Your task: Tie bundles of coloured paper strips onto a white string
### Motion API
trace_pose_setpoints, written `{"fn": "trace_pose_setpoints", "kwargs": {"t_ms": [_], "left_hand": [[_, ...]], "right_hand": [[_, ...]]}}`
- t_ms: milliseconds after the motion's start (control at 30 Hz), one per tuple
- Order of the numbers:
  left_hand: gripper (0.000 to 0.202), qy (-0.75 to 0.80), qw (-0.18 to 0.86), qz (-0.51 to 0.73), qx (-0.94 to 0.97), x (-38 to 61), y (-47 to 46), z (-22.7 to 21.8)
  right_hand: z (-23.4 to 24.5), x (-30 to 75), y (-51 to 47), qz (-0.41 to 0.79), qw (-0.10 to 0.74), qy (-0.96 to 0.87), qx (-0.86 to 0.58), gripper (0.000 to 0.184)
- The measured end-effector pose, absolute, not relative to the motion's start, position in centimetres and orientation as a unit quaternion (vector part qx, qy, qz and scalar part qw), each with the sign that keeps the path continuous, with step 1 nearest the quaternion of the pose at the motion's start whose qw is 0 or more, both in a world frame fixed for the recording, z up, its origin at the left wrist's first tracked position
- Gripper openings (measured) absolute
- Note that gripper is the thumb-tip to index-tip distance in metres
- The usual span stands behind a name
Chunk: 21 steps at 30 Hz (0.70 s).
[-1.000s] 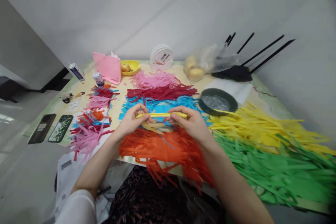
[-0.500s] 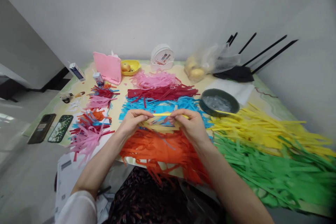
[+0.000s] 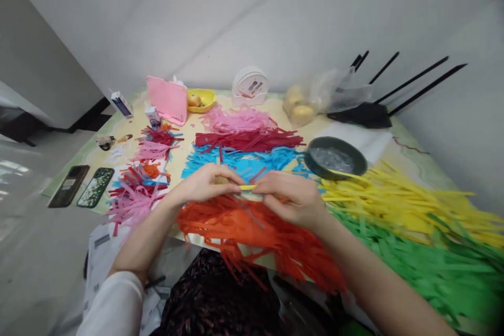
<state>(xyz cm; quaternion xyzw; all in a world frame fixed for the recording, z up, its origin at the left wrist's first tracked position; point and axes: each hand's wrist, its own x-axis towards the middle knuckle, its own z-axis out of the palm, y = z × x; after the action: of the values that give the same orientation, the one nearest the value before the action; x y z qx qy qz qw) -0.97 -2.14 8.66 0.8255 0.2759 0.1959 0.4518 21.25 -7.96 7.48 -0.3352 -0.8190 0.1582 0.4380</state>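
A narrow yellow strip [image 3: 247, 187] is pinched between my left hand [image 3: 210, 185] and my right hand [image 3: 293, 197], with only a short piece showing between the fingertips. Both hands are closed and close together over the table's middle. Below them spreads a bundle of orange strips [image 3: 252, 226], its loose ends hanging over the front edge. Just beyond my fingers lie blue strips [image 3: 205, 160], then a dark red bundle [image 3: 248, 140] and a pink one [image 3: 238, 119]. What lies inside my right fist is hidden.
Yellow strips [image 3: 401, 194] and green strips [image 3: 413, 262] cover the right side, near a dark bowl [image 3: 334, 173]. Mixed-colour bundles [image 3: 136, 202] and two phones [image 3: 94, 187] lie left. Behind stand a pink tablet case [image 3: 167, 98], a yellow dish [image 3: 207, 98] and a black router [image 3: 362, 115].
My hands have come closer together and lower, so less of the yellow strip shows. My right hand has turned, its back now more toward me. The view has shifted slightly.
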Motion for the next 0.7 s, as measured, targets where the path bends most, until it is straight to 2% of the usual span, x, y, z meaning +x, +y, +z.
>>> {"fn": "trace_pose_setpoints", "kwargs": {"t_ms": [67, 133, 300, 367, 533, 700], "left_hand": [[0.024, 0.286, 0.447, 0.181, 0.828, -0.9, -2.1, 8.3], [0.024, 0.294, 0.387, 0.188, 0.853, -1.0, -2.2, 8.1], [0.02, 0.303, 0.086, 0.226, 0.922, -1.1, -2.4, 7.1], [0.022, 0.282, 0.025, 0.236, 0.93, -1.0, -2.4, 6.6], [0.023, 0.214, -0.028, 0.29, 0.932, -1.2, -2.4, 5.2], [0.032, 0.224, -0.042, 0.376, 0.898, -1.4, -2.1, 3.1]], "right_hand": [[7.2, 21.6, -8.1, 0.143, 0.42, -0.833, -0.331, 0.026], [7.0, 22.2, -8.1, 0.145, 0.393, -0.844, -0.335, 0.026], [7.6, 23.8, -6.2, 0.261, 0.312, -0.822, -0.398, 0.028], [7.9, 23.8, -4.9, 0.328, 0.307, -0.789, -0.418, 0.028], [6.5, 21.8, -3.7, 0.599, 0.272, -0.666, -0.351, 0.031], [4.8, 20.0, -4.9, 0.667, 0.373, -0.521, -0.38, 0.034]]}}
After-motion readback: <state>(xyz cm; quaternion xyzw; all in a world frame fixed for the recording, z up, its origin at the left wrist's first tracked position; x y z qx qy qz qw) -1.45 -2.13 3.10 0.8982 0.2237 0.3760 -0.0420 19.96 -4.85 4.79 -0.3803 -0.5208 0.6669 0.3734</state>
